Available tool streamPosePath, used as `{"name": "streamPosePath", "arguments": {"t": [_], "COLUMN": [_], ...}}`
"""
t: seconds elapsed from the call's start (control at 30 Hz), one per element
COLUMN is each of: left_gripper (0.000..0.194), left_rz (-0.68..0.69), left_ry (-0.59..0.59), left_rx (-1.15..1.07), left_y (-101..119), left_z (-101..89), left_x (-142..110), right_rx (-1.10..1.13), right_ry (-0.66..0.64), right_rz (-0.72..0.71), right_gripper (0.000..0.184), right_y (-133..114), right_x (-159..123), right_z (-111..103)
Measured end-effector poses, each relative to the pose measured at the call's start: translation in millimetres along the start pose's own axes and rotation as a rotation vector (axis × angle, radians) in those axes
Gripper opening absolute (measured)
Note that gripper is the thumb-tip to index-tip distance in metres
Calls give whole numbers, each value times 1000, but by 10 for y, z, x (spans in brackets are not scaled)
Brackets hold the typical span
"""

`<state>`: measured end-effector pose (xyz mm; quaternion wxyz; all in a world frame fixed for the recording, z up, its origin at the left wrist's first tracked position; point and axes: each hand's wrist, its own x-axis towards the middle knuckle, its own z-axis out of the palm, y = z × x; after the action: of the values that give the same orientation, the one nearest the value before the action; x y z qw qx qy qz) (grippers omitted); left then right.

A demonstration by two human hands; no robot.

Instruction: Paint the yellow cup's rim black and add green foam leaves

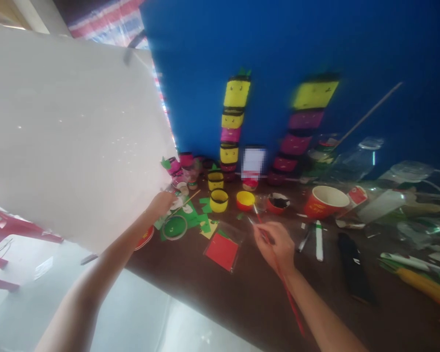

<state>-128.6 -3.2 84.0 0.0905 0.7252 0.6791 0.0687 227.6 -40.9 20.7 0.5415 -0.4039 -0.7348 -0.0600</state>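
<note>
My right hand point(276, 245) is closed around a thin red-handled paintbrush point(292, 304), its tip pointing up toward a yellow-lined red cup point(245, 200). A pale pointed tip also shows beside those fingers; I cannot make out what it belongs to. At the back left, my left hand point(163, 204) reaches toward small jars and scraps. Its fingers are blurred and partly hidden. Close to it lie green paper scraps point(192, 218), a thin stick point(190, 199) and a roll of clear tape point(175, 227). A yellow cup point(219, 201) with a black inside stands between my hands.
A packet of red paper point(222, 250) lies on the brown table point(183, 266). Stacked yellow and magenta cups point(236, 94) stand against the blue board point(194, 63). A red paper cup point(326, 203), a white marker point(319, 240) and clear plastic bottles point(370, 156) are at the right.
</note>
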Motion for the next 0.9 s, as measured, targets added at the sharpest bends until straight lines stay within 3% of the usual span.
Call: {"name": "streamPosePath", "arguments": {"t": [0.3,0.53,0.7,0.9], "left_gripper": [43,47,20,29], "left_rz": [-66,50,99,39], "left_ry": [15,-55,-58,-60], "left_rx": [-84,24,118,196], "left_y": [-106,-130,-134,-95], "left_z": [-96,-54,23,9], "left_x": [45,39,70,79], "right_rx": [18,37,63,51], "right_ry": [-4,23,-5,27], "right_rz": [-3,41,11,-10], "right_gripper": [9,8,12,14], "right_y": [7,0,-42,-38], "right_x": [-3,13,32,34], "right_z": [-12,-36,-54,-55]}}
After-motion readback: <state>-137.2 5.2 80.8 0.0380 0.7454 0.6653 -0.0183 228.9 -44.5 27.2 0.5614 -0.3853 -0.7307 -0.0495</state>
